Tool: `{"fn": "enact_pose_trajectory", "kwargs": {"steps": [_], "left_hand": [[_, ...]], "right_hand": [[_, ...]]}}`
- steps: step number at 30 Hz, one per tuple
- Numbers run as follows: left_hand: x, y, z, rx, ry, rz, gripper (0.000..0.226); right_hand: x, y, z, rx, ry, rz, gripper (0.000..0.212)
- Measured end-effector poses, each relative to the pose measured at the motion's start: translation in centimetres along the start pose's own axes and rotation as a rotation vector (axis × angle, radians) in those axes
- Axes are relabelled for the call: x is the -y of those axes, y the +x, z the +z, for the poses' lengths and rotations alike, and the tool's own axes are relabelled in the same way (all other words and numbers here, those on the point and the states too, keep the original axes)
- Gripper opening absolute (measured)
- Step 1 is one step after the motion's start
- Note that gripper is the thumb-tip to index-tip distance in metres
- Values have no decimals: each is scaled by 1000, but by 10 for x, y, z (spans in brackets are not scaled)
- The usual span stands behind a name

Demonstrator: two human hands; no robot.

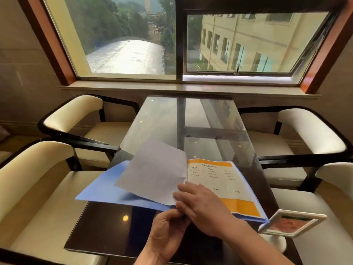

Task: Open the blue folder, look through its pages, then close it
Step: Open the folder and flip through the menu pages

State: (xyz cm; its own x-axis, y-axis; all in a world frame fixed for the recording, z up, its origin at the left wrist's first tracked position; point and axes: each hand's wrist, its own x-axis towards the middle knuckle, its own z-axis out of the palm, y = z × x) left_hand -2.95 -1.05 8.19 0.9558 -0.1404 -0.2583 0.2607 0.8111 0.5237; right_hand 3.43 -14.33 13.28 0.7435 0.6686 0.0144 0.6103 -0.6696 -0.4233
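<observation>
The blue folder [99, 190] lies open above the near part of the dark glass table [191, 119], its left cover hanging out past the table's left edge. A white page [152, 173] stands lifted and tilted to the left near the spine. Under it on the right lies a printed page [219, 180] with orange bands at top and bottom. My right hand [202, 207] rests on the lower edge of the lifted page, fingers pointing left. My left hand [168, 232] pinches the folder's near edge at the spine from below.
A white-framed table sign [292, 222] on a round base stands at the table's near right corner, touching the folder's right corner. Cream armchairs [66, 119] with black frames flank the table on both sides. A window sill [191, 88] runs behind the table's far end.
</observation>
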Motion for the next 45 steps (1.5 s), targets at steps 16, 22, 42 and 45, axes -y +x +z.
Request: {"fn": "enact_pose_trajectory", "kwargs": {"steps": [16, 22, 42, 45], "left_hand": [[-1, 16, 4, -148, -146, 40, 46], [-13, 22, 6, -218, -145, 73, 52], [-25, 25, 9, -142, -205, 6, 58], [-24, 24, 10, -119, -214, 2, 59]], "right_hand": [[-17, -29, 13, -222, -102, 30, 49], [-46, -64, 13, -316, -179, 370, 58], [-34, -53, 18, -225, -43, 456, 97], [-29, -52, 8, -298, 30, 427, 94]]}}
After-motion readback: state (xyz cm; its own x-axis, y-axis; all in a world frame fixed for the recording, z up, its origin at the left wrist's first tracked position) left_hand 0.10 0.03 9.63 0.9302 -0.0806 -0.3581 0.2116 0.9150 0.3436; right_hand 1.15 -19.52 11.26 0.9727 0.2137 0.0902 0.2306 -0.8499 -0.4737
